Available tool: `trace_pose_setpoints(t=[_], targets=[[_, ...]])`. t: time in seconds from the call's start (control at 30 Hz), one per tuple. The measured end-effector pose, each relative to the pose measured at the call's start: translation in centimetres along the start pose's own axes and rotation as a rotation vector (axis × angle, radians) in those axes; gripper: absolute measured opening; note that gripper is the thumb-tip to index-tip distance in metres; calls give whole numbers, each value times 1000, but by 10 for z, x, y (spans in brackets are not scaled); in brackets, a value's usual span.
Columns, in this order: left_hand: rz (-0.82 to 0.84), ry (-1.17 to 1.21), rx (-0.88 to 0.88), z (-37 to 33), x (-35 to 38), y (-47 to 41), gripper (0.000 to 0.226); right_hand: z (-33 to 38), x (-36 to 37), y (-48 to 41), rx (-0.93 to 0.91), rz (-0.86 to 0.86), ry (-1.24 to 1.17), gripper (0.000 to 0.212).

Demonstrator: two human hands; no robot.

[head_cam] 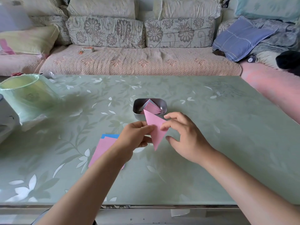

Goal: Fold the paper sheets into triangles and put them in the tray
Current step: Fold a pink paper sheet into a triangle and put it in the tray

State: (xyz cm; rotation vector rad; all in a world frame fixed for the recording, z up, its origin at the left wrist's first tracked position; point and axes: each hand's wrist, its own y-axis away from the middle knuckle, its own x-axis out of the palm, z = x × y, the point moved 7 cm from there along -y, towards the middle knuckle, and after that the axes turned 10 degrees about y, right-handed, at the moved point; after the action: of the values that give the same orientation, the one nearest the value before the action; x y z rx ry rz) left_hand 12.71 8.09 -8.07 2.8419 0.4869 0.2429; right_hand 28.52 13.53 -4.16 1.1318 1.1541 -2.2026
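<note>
A pink paper triangle is held above the table, just in front of the tray. My left hand pinches its left edge between thumb and fingers. My right hand is at its right side, with a fingertip touching the paper and the other fingers loosely spread. The small grey metal tray stands beyond the hands and holds several folded pink and blue triangles. A stack of flat sheets, pink on top of blue, lies on the table, partly hidden under my left forearm.
The table has a green floral glass top. A bin lined with a green bag stands at the left, next to a white object. A sofa with cushions runs behind the table.
</note>
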Motion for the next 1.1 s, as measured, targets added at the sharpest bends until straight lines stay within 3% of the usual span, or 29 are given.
trace_pose_setpoints(t=[0.2,0.37,0.47,0.63,0.83,0.97,1.1], targets=[[79,-54,-22,0,12,5,10,-9,0,0,78,-9,-147,7],[81,-127,11,-3,14,7,18,-33,14,1,399,96,-436,6],[119,-182,37,-5,15,7,17,-38,14,2,493,77,-576,6],[147,-152,114,-9,17,7,27,-36,12,2,503,119,-606,9],[-11,-98,284,-14,12,4,5,-32,14,3,476,161,-607,11],[-17,-79,294,-14,12,5,7,-33,15,3,527,171,-647,24],[-24,-83,299,-13,12,6,7,-33,18,5,576,180,-690,4]])
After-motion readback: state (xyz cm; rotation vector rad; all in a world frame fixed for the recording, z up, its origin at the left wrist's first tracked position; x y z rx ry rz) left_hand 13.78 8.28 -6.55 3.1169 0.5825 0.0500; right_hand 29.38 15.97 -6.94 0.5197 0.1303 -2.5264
